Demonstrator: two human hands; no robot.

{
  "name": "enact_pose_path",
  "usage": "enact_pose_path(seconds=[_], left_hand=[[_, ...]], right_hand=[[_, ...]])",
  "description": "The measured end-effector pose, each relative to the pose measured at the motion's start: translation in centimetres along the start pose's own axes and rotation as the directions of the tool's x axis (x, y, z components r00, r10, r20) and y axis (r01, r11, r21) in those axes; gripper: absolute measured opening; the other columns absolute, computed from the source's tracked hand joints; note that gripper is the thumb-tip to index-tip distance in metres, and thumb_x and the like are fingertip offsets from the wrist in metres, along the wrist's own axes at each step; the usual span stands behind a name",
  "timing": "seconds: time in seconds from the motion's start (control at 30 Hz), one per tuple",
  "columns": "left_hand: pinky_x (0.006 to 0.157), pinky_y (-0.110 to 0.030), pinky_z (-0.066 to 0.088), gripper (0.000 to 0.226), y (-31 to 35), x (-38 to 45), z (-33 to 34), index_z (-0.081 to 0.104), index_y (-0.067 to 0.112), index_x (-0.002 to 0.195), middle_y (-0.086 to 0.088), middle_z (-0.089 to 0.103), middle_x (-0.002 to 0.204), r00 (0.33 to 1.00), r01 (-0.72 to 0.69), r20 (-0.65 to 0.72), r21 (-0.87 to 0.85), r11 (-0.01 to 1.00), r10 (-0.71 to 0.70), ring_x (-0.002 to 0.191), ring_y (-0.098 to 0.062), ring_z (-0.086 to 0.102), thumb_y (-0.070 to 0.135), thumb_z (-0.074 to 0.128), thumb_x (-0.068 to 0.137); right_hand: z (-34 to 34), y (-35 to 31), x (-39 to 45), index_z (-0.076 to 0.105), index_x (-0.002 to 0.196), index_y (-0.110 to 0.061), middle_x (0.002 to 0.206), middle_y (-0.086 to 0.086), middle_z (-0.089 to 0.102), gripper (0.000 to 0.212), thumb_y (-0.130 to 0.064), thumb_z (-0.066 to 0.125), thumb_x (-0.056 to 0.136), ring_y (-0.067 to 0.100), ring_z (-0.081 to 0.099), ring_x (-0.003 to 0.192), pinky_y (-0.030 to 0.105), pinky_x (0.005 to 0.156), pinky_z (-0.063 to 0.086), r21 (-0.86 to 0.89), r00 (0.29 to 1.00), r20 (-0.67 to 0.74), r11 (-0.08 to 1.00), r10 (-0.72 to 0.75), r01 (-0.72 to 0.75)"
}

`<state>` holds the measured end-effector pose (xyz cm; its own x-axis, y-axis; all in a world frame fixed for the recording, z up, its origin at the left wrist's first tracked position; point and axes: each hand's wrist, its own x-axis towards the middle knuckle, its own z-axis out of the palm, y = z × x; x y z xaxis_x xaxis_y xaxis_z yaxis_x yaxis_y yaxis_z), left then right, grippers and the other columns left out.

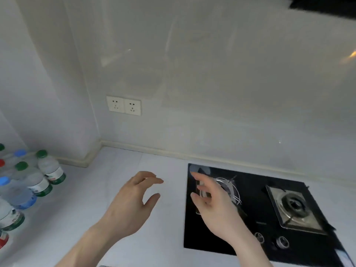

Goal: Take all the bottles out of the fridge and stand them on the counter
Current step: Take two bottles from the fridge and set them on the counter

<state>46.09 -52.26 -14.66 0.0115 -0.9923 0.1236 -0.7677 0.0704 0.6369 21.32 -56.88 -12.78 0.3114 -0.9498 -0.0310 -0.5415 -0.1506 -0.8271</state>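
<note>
Several clear plastic water bottles stand upright on the white counter [119, 189] at the far left. One green-capped bottle [50, 167] is the farthest right of the group, and a blue-capped bottle [18, 193] stands nearer to me. My left hand [131, 203] hovers over the middle of the counter with fingers loosely curved and nothing in it. My right hand [212, 203] hangs over the left part of the hob, fingers relaxed and spread, also empty. The fridge is out of view.
A black glass gas hob [260, 214] with two burners and two knobs [282, 242] is set into the counter on the right. Two wall sockets [123, 105] sit on the backsplash. The walls meet in a corner behind the bottles.
</note>
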Motion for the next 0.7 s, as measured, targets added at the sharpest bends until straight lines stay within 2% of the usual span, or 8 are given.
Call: enact_pose_path(seconds=[0.1, 0.23, 0.37, 0.43, 0.53, 0.7], left_hand=[[0.079, 0.0, 0.034, 0.033, 5.6, 0.5, 3.0, 0.059, 0.048, 0.132, 0.032, 0.041, 0.137, 0.995, -0.087, 0.051, -0.02, 0.996, 0.088, 0.088, 0.019, 0.051, 0.036, 0.061, 0.101], [0.084, 0.0, 0.034, 0.032, 13.9, 0.8, 7.9, 0.063, 0.042, 0.129, 0.029, 0.045, 0.133, 0.962, -0.248, 0.101, -0.069, 0.966, 0.254, 0.1, 0.016, 0.051, 0.031, 0.065, 0.099], [0.1, -0.013, 0.039, 0.033, 21.5, 0.1, 13.2, 0.062, 0.044, 0.129, 0.033, 0.041, 0.134, 0.905, -0.389, 0.145, -0.094, 0.916, 0.399, 0.119, 0.004, 0.05, 0.033, 0.064, 0.098], [0.101, -0.021, 0.044, 0.033, 25.2, -0.5, 15.6, 0.061, 0.045, 0.129, 0.034, 0.041, 0.134, 0.862, -0.453, 0.19, -0.124, 0.883, 0.469, 0.116, 0.003, 0.053, 0.036, 0.064, 0.098], [0.092, -0.026, 0.05, 0.032, 30.9, -1.4, 18.9, 0.059, 0.048, 0.129, 0.035, 0.04, 0.134, 0.781, -0.547, 0.254, -0.165, 0.821, 0.571, 0.099, -0.003, 0.063, 0.04, 0.063, 0.098], [0.087, -0.008, 0.039, 0.032, 39.9, -2.6, 24.1, 0.061, 0.046, 0.128, 0.034, 0.042, 0.133, 0.619, -0.684, 0.305, -0.244, 0.688, 0.724, 0.102, 0.012, 0.052, 0.036, 0.065, 0.098]], right_hand=[[-4.8, 2.4, -4.1, 0.049, 0.139, -0.057, 0.134, -0.035, 0.052, 0.051, -0.026, 0.064, 0.101, -0.011, 0.051, 0.128, 0.02, 0.106, 0.048, 0.009, 0.996, -0.092, 1.0, 0.017, -0.016], [-11.6, 6.1, -11.0, 0.049, 0.14, -0.054, 0.133, -0.037, 0.052, 0.049, -0.026, 0.064, 0.101, -0.015, 0.051, 0.123, 0.021, 0.105, 0.049, 0.023, 0.973, -0.222, 0.998, 0.062, -0.058], [-17.7, 9.8, -18.1, 0.047, 0.142, -0.055, 0.139, -0.035, 0.05, 0.052, -0.029, 0.064, 0.101, -0.012, 0.05, 0.127, 0.021, 0.105, 0.05, 0.013, 0.928, -0.355, 0.994, 0.108, -0.111], [-20.4, 11.3, -21.7, 0.047, 0.14, -0.057, 0.139, -0.034, 0.05, 0.052, -0.027, 0.064, 0.1, -0.012, 0.05, 0.126, 0.021, 0.104, 0.05, 0.024, 0.893, -0.427, 0.989, 0.142, -0.146], [-24.2, 13.0, -27.3, 0.049, 0.138, -0.057, 0.139, -0.034, 0.05, 0.05, -0.027, 0.064, 0.101, -0.012, 0.051, 0.125, 0.019, 0.102, 0.049, 0.037, 0.823, -0.534, 0.978, 0.191, -0.203], [-29.1, 15.4, -35.4, 0.052, 0.136, -0.054, 0.134, -0.034, 0.051, 0.045, -0.027, 0.063, 0.101, -0.011, 0.052, 0.122, 0.018, 0.097, 0.047, 0.056, 0.666, -0.704, 0.953, 0.249, -0.297]])
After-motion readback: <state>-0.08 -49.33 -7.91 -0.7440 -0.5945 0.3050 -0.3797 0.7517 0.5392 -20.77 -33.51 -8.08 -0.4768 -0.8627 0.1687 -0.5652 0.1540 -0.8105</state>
